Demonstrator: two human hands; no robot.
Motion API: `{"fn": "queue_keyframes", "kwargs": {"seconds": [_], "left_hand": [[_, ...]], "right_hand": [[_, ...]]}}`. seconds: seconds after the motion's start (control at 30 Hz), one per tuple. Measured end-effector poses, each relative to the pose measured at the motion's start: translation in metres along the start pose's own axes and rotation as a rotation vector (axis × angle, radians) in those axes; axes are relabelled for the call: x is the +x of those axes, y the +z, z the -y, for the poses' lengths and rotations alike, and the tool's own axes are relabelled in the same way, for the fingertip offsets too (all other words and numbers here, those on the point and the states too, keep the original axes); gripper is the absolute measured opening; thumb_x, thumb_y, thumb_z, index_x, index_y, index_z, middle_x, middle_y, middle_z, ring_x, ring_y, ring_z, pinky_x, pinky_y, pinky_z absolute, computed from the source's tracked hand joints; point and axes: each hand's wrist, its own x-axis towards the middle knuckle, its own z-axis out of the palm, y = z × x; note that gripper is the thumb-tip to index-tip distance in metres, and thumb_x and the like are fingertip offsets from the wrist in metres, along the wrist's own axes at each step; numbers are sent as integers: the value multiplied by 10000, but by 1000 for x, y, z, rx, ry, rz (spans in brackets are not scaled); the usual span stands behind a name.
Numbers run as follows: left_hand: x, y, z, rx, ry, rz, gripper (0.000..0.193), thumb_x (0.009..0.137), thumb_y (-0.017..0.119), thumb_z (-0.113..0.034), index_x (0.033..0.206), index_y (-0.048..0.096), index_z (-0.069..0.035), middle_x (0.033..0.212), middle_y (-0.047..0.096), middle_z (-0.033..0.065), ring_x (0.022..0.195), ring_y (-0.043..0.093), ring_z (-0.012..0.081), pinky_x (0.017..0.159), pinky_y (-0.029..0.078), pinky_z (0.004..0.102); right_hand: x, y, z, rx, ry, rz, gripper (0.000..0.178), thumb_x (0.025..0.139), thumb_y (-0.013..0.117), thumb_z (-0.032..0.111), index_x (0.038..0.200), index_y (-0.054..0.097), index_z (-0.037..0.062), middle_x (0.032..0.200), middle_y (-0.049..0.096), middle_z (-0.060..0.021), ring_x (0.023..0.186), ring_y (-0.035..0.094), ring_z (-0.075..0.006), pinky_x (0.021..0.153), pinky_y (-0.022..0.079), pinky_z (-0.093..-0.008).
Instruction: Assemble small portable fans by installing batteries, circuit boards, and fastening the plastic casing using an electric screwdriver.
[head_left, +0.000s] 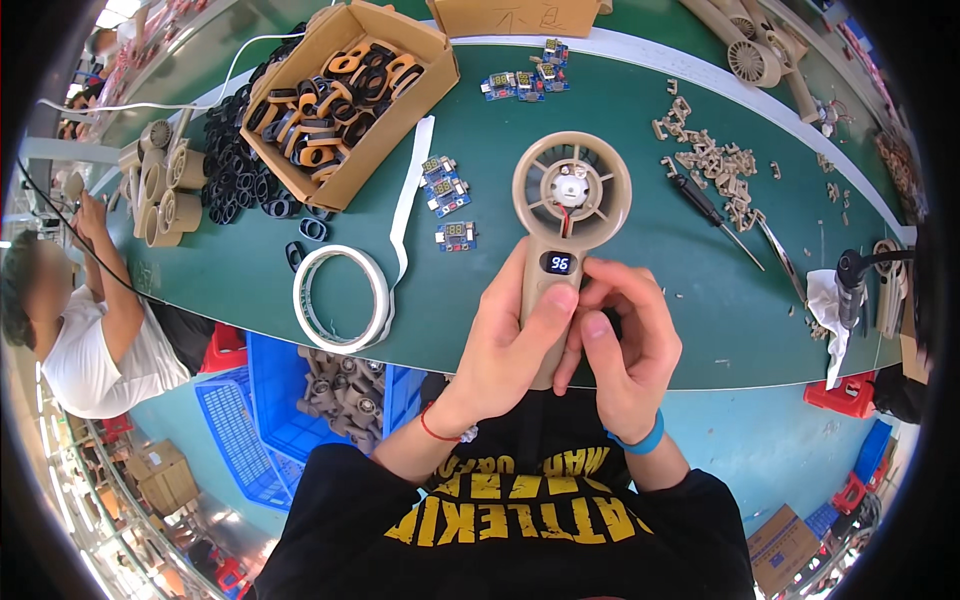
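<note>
A beige handheld fan [572, 190] stands upright in front of me, its round grille at the top and its handle toward me. Inside the grille show a white motor hub and red and black wires. A small dark display on the handle is lit. My left hand [510, 340] is closed round the handle from the left, with the thumb across its front below the display. From the right, my right hand [635, 335] meets the handle's side with curled fingers, its thumb held off the handle. Whether anything small sits inside those fingers is hidden.
On the green table [480, 300] lie a white tape roll [340, 345], blue circuit boards [456, 236], a screwdriver [710, 210] and small beige parts [730, 165]. A cardboard box [425, 80] holds black and orange rings. A blue crate [270, 385] stands below. Another person [110, 340] sits left.
</note>
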Motion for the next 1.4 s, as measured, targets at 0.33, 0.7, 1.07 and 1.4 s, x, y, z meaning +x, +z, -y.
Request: {"fn": "queue_keyframes", "kwargs": {"seconds": [0.33, 0.7, 1.07, 1.4], "left_hand": [[-1, -1, 2, -78, -8, -3, 427, 1020, 410, -354, 1270, 414, -8, 808, 547, 79, 465, 494, 120, 421, 405, 244], [-9, 4, 4, 179, 236, 106, 676, 1012, 466, -379, 1503, 189, -6, 1319, 532, 170, 1094, 601, 231, 916, 478, 336], [-14, -17, -47, 601, 388, 101, 874, 518, 976, -202, 1234, 512, -10, 1050, 647, 84, 979, 641, 156, 857, 511, 293], [-3, -19, -37, 750, 746, 173, 616, 534, 945, -175, 1061, 671, -12, 967, 698, 106, 816, 687, 226, 730, 547, 299]], "right_hand": [[0, -3, -4, -25, -17, 65, 341, 919, 498, -32, 1259, 512, -66, 1031, 493, -88, 770, 558, -114, 523, 508, -216], [3, -1, 18, -358, -58, 17, 576, 792, 646, -42, 1344, 491, 1, 1250, 542, -136, 1099, 567, -221, 969, 440, -345], [20, -49, 59, -784, -395, 550, 695, 605, 814, 175, 1251, 595, 42, 1043, 659, -140, 697, 581, -299, 607, 454, -375], [20, -56, 61, -571, 207, 789, 560, 711, 830, 359, 1123, 595, 62, 910, 658, -130, 796, 675, -320, 651, 530, -358]]}}
